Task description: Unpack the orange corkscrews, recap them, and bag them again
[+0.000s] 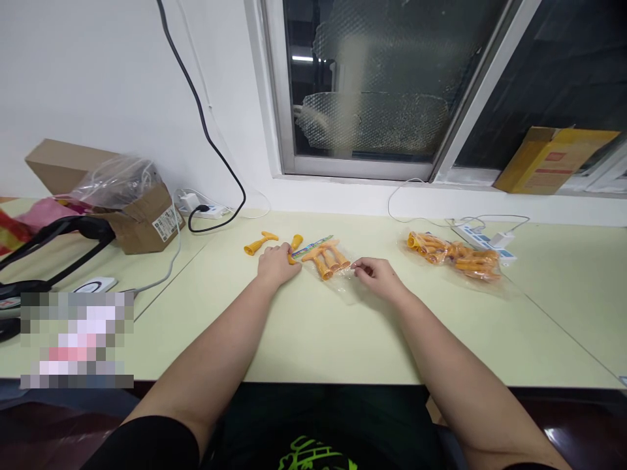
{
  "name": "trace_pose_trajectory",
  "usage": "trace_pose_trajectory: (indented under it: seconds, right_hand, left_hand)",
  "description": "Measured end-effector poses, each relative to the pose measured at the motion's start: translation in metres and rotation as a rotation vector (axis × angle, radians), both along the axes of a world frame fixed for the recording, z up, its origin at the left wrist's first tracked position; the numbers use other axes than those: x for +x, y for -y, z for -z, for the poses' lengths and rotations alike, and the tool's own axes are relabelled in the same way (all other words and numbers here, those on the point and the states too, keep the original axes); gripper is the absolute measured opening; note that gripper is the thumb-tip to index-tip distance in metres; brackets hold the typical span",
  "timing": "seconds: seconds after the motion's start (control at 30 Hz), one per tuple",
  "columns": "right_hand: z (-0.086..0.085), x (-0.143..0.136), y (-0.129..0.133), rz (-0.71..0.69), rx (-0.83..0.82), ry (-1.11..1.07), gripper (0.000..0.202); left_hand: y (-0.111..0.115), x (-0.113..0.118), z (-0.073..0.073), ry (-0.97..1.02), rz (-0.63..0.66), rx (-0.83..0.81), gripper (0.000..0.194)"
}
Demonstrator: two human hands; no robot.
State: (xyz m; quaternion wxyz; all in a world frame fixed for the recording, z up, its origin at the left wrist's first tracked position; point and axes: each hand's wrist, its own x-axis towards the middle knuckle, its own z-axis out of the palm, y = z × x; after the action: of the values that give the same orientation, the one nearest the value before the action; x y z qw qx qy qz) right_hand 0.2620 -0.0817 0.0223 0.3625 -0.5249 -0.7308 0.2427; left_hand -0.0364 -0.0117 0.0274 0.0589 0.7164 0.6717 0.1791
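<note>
On the pale green table, a clear plastic bag (343, 282) holds several orange-yellow pieces (326, 266), with a patterned blue-green strip (313, 247) along its upper left edge. My left hand (278, 266) is at the left end of the strip, its fingers over a loose orange piece (296, 243); what they grip is hidden. Another loose orange piece (253, 247) lies just beyond that hand, to the left. At the bag's right edge, my right hand (376, 275) has its thumb and fingers pinched on the clear plastic.
More bagged orange pieces (453, 254) lie to the right, by a power strip (484, 240). At left are an open cardboard box (142, 219), a black frame (53, 281) and a white round-pad charger (95, 285). A black cable (200, 111) hangs down the wall.
</note>
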Motion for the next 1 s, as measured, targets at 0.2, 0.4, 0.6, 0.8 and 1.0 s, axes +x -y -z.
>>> trace_pose_trajectory:
  seconds: [0.2, 0.4, 0.6, 0.8, 1.0]
  right_hand:
    - [-0.006, 0.010, -0.002, 0.263, 0.139, -0.311, 0.021]
    - [-0.016, 0.002, 0.006, -0.014, 0.066, -0.577, 0.048]
    - [-0.025, -0.001, 0.016, -0.385, -0.213, -0.718, 0.049]
    - [-0.036, 0.011, 0.022, -0.566, -0.454, -0.815, 0.060]
    - [-0.040, 0.032, 0.026, -0.595, -0.472, -0.796, 0.048]
  left_hand:
    - [-0.006, -0.003, 0.000, 0.627, -0.001, 0.128, 0.018]
    - [0.016, 0.018, -0.009, 1.530, 0.542, -0.093, 0.024]
    - [0.052, 0.053, -0.014, 1.571, 0.801, -0.461, 0.034]
    - [0.059, 0.061, -0.009, 1.446, 0.836, -0.433, 0.045]
    - [0.063, 0.065, 0.004, 1.147, 0.955, -0.130, 0.050]
